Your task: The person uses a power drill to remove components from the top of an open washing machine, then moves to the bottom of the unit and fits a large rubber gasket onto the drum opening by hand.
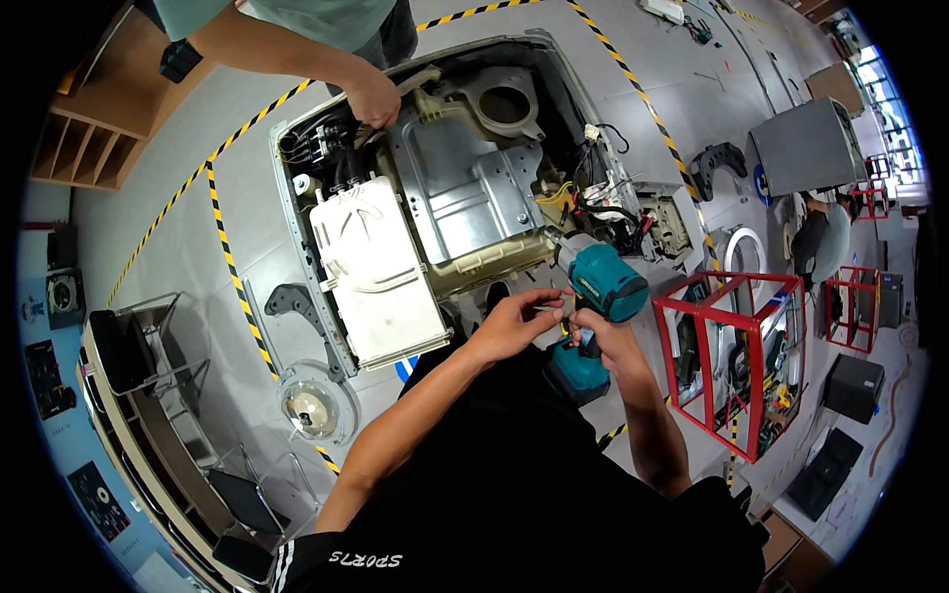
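Observation:
My right hand (606,336) is wrapped round the grip of a teal and black cordless drill (601,279), whose nose points up and left toward the machine's near edge. Beside it, my left hand (519,324) has its thumb and fingers drawn together close to the grip; whatever they pinch is too small to make out. In front of me lies an opened washing machine (465,188). A long cream plastic housing (381,272) fills its left side, next to a grey metal plate (450,183). Yellow and dark wires (563,196) show at its right corner.
Across the machine, another person's hand (374,99) rests on its inside edge. A red frame stand (732,318) with tools stands at right. A round clear door glass (316,403) and a dark curved weight (294,304) lie on the floor at left. Chairs (242,499) stand lower left.

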Tool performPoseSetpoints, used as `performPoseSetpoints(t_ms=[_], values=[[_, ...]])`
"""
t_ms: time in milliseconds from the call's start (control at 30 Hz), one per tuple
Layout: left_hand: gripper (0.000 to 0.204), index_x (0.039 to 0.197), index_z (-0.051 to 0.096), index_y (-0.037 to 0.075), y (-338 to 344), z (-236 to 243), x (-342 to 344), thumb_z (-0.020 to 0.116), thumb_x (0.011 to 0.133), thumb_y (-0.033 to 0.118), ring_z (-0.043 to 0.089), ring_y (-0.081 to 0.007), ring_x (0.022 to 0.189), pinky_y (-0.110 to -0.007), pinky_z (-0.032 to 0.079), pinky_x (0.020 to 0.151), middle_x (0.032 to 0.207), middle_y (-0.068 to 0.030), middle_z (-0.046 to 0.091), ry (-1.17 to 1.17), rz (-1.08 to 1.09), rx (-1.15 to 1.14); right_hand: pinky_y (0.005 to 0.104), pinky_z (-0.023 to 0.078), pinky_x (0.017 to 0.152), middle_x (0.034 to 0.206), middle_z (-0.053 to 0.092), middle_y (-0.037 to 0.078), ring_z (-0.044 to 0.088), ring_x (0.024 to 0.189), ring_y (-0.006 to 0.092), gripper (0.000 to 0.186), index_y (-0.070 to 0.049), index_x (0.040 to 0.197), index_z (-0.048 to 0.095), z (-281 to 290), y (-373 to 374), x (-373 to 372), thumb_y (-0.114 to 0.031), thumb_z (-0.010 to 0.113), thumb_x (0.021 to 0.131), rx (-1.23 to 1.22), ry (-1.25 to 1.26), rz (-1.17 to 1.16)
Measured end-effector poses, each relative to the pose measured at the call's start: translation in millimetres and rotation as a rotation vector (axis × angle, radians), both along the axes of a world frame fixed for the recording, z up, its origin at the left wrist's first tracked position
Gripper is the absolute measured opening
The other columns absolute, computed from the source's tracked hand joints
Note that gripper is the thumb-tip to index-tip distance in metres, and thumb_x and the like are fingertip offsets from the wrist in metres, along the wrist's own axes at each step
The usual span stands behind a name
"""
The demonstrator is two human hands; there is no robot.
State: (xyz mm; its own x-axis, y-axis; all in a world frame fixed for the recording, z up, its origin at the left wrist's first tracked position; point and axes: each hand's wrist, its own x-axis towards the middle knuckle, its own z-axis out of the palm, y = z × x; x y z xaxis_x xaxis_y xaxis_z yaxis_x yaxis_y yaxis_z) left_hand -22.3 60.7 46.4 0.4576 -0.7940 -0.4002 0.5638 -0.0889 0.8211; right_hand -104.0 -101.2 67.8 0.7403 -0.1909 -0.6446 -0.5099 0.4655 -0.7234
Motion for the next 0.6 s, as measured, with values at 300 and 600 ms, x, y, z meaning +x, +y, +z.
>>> performPoseSetpoints(t_ms=[300,600], values=[[0.04,0.121,0.052,-0.002,1.8,-1.0,-1.9,0.06,0.089,0.02,0.054,-0.0134,0.105,-0.026,0.042,0.09,0.114,-0.0093,0.059,-0.047,-0.037,0.053,0.0258,0.04,0.048,0.065,0.051,0.005,0.049,0.054,0.0118,0.042,0.004,0.114,0.05,1.4,2.1,0.7,0.0,0.056,0.073,-0.023,0.035,-0.005],[0.038,0.114,0.057,-0.004,4.1,-9.6,-7.2,0.061,0.088,0.024,0.059,-0.0128,0.085,-0.028,0.048,0.074,0.097,-0.0098,0.064,-0.175,-0.001,0.078,0.026,0.042,0.052,0.065,0.052,0.006,0.05,0.054,0.0131,0.042,0.003,0.116,0.049,-3.2,-0.7,-2.1,-0.003,0.054,0.075,-0.035,0.018,0.005]])
